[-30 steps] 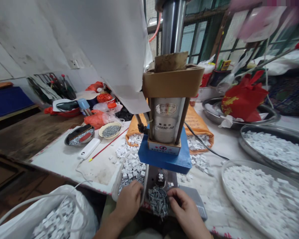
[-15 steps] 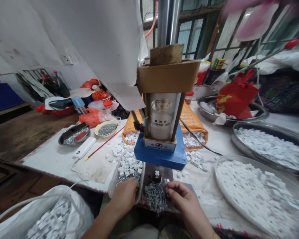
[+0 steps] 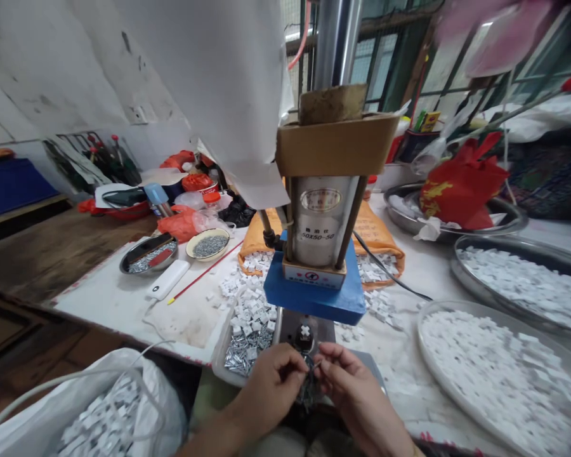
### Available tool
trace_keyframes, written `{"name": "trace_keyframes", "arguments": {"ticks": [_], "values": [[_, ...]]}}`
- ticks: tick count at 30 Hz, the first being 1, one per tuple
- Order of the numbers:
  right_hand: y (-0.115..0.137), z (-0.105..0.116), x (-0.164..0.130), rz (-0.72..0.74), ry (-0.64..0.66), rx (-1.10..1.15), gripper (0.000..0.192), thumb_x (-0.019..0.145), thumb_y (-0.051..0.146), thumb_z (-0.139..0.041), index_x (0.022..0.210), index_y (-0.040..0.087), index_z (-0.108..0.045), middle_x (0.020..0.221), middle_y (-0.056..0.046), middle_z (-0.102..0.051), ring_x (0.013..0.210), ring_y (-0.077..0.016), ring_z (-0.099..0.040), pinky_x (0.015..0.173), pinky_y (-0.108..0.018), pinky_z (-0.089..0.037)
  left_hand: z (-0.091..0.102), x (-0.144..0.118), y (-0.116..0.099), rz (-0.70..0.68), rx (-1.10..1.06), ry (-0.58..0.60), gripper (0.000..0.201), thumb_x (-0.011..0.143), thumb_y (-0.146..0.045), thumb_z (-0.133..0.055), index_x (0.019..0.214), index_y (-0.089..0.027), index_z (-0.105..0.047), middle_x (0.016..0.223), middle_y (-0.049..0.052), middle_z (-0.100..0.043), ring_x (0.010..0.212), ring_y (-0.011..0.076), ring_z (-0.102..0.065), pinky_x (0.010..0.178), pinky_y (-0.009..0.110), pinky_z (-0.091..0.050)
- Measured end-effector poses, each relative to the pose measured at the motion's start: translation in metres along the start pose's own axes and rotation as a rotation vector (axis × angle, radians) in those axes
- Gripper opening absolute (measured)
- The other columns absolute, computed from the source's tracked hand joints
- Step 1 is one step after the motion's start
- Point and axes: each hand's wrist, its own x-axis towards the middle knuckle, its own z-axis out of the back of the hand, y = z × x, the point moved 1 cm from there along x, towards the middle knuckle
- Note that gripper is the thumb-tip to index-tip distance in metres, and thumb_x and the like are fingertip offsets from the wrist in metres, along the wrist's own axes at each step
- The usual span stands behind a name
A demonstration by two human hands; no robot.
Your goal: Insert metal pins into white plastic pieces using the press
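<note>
In front of the press (image 3: 316, 219), my left hand (image 3: 276, 381) is closed in a pinch; whatever lies between its fingertips is too small to make out. Close beside it, my right hand (image 3: 347, 377) pinches a thin, small metal pin. The fingertips of both hands nearly meet over a pile of metal pins (image 3: 307, 392), which they partly hide. Just behind them, a white cross-shaped piece (image 3: 306, 330) sits on a dark round holder under the press's blue block (image 3: 314, 298). Left of my hands stands a clear tub (image 3: 219, 362) with white plastic pieces and metal pins.
Round trays of white pieces, one plastic (image 3: 423, 336) and one metal (image 3: 457, 260), stand at the right. Orange sacks (image 3: 380, 238) lie behind the press. Leftward are a bowl of pins (image 3: 190, 254), a white power bank (image 3: 170, 279) and a red stick (image 3: 204, 273). A white sack (image 3: 166, 387) stands lower left.
My left hand has moved right, out of the tub, to my right hand's fingertips. My right hand stays near the pin pile, fingers still pinched. The view has shifted slightly left.
</note>
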Motion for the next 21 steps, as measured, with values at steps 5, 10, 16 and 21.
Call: {"name": "trace_keyframes", "arguments": {"ticks": [5,10,16,21], "values": [[0.001,-0.004,-0.005,-0.007,0.009,0.015,0.032,0.057,0.027,-0.083,0.082,0.02,-0.065,0.071,0.001,-0.068,0.061,-0.0117,-0.059,0.055,-0.022,-0.043,-0.01,-0.001,-0.008,-0.221,0.143,-0.006,0.019,0.078,-0.006,-0.05,0.087,-0.018,-0.061,0.084,0.005,-0.062,0.078,0.0162,-0.058,0.071,0.026,-0.044],[-0.006,-0.002,-0.003,0.056,0.011,-0.125,0.031,0.058,0.035,-0.081,0.08,0.019,-0.065,0.068,0.001,-0.066,0.058,-0.0129,-0.057,0.053,-0.024,-0.042,-0.009,-0.003,-0.005,-0.3,0.263,0.027,0.02,0.084,-0.009,-0.042,0.086,-0.018,-0.06,0.081,0.006,-0.06,0.078,0.0176,-0.056,0.07,0.028,-0.044],[-0.013,0.006,0.002,0.105,0.046,-0.203,0.028,0.064,0.035,-0.077,0.083,0.019,-0.064,0.062,0.004,-0.061,0.054,-0.0104,-0.052,0.051,-0.022,-0.039,-0.007,-0.002,-0.008,-0.213,0.165,-0.024,0.016,0.083,-0.012,-0.045,0.075,-0.018,-0.057,0.072,0.003,-0.057,0.069,0.0155,-0.055,0.064,0.026,-0.041],[-0.013,0.006,0.003,0.111,0.036,-0.155,0.033,0.064,0.035,-0.078,0.089,0.018,-0.064,0.063,0.003,-0.062,0.056,-0.0109,-0.053,0.052,-0.022,-0.04,-0.005,-0.001,-0.006,-0.108,0.072,-0.087,0.014,0.082,-0.013,-0.047,0.073,-0.018,-0.057,0.07,0.001,-0.057,0.066,0.0135,-0.054,0.061,0.023,-0.04]]}}
